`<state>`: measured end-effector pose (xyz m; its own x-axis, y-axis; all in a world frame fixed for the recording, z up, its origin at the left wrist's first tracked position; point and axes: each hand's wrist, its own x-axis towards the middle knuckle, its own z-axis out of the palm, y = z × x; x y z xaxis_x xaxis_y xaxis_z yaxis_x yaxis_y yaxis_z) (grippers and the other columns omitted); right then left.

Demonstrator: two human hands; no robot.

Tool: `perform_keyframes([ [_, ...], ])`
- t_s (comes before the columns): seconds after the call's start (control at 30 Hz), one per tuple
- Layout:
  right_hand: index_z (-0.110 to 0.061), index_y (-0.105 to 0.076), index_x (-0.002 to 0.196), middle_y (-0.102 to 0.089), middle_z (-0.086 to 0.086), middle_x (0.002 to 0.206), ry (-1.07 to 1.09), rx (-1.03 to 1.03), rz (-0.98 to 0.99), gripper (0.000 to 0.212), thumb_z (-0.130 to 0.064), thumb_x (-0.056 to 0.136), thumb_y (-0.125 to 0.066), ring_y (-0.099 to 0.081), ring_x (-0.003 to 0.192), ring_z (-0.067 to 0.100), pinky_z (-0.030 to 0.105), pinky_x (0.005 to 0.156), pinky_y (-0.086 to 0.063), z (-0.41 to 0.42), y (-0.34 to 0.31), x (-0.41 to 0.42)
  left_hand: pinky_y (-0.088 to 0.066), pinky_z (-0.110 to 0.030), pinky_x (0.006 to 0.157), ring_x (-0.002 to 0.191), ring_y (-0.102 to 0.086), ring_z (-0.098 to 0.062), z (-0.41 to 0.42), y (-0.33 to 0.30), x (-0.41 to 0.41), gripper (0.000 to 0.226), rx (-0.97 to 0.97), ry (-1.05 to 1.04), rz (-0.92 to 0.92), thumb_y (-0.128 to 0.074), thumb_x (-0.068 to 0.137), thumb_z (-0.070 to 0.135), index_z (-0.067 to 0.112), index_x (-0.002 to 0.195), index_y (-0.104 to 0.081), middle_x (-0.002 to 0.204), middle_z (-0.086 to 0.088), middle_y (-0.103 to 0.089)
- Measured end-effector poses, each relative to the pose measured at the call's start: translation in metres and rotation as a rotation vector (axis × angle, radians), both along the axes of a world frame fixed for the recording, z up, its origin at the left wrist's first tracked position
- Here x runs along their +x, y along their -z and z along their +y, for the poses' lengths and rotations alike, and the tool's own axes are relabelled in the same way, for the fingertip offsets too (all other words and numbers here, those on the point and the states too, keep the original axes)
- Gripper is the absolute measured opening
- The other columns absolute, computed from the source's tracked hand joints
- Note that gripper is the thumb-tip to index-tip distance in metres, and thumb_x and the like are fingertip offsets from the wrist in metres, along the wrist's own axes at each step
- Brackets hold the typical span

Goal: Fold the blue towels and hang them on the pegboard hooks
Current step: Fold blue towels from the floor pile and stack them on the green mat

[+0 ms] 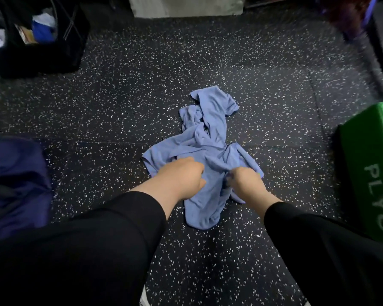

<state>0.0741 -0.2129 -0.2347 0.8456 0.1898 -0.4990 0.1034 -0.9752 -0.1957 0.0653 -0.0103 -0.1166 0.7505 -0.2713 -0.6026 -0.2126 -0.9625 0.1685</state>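
Note:
A crumpled heap of light blue towels (205, 138) lies on the black speckled rubber floor (124, 102), stretching from the middle of the view toward me. My left hand (182, 178) is closed on the cloth at the heap's near left part. My right hand (244, 184) is closed on a bunched fold at its near right part. Both forearms wear black sleeves. How many towels are in the heap cannot be told. No pegboard or hooks are in view.
A green box (369, 164) with white lettering stands at the right. A dark blue bag (13, 184) lies at the left. An open black bag (38, 34) with items sits at the far left. A pale block (186, 6) is at the far edge.

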Motion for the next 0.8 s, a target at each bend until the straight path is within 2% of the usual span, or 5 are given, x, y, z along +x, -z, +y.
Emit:
perform_keyframes([
  [0.07, -0.005, -0.060, 0.080, -0.059, 0.012, 0.072, 0.225, 0.202, -0.126, 0.016, -0.009, 0.093, -0.052, -0.058, 0.075, 0.033, 0.038, 0.068, -0.048, -0.001, -0.018, 0.010, -0.048, -0.043, 0.096, 0.121, -0.053, -0.032, -0.004, -0.010, 0.002, 0.035, -0.022, -0.013, -0.024, -0.049, 0.101, 0.038, 0.016, 0.128, -0.059, 0.128, -0.008, -0.053],
  [0.17, -0.009, -0.065, 0.103, -0.064, 0.004, 0.090, 0.454, 0.454, -0.238, 0.017, -0.008, 0.090, -0.054, -0.059, 0.083, 0.026, 0.032, 0.071, -0.045, 0.001, -0.063, 0.024, -0.049, -0.043, 0.092, 0.117, -0.056, -0.029, -0.004, -0.032, 0.003, 0.032, -0.078, -0.049, -0.139, -0.048, 0.101, 0.038, 0.017, 0.121, -0.063, 0.124, -0.005, -0.058],
  [0.43, -0.017, -0.064, 0.089, -0.065, 0.007, 0.069, 0.494, 0.854, -0.195, 0.019, -0.001, 0.094, -0.053, -0.058, 0.051, 0.025, 0.042, 0.052, -0.053, 0.003, -0.232, 0.025, -0.054, -0.041, 0.087, 0.100, -0.065, -0.026, -0.003, -0.129, -0.016, 0.030, -0.287, -0.276, -0.269, -0.054, 0.101, 0.036, 0.019, 0.124, -0.064, 0.111, -0.004, -0.072],
  [0.67, -0.014, -0.067, 0.092, -0.066, 0.014, 0.073, 0.510, 1.087, -0.309, 0.015, -0.004, 0.097, -0.057, -0.062, 0.050, 0.033, 0.065, 0.052, -0.051, -0.005, -0.355, -0.036, -0.051, -0.027, 0.093, 0.115, -0.061, -0.012, -0.024, -0.218, -0.056, 0.038, -0.801, -0.501, -0.185, -0.062, 0.098, 0.042, 0.023, 0.131, -0.063, 0.128, 0.005, -0.067],
  [0.8, -0.020, -0.071, 0.085, -0.068, 0.006, 0.078, 0.586, 1.165, -0.355, 0.018, -0.006, 0.093, -0.062, -0.062, 0.067, 0.023, 0.052, 0.068, -0.055, -0.005, -0.379, -0.067, -0.054, -0.047, 0.095, 0.105, -0.067, -0.014, -0.044, -0.236, -0.079, 0.043, -0.847, -0.445, -0.190, -0.063, 0.086, 0.059, 0.025, 0.112, -0.066, 0.108, 0.005, -0.073],
])
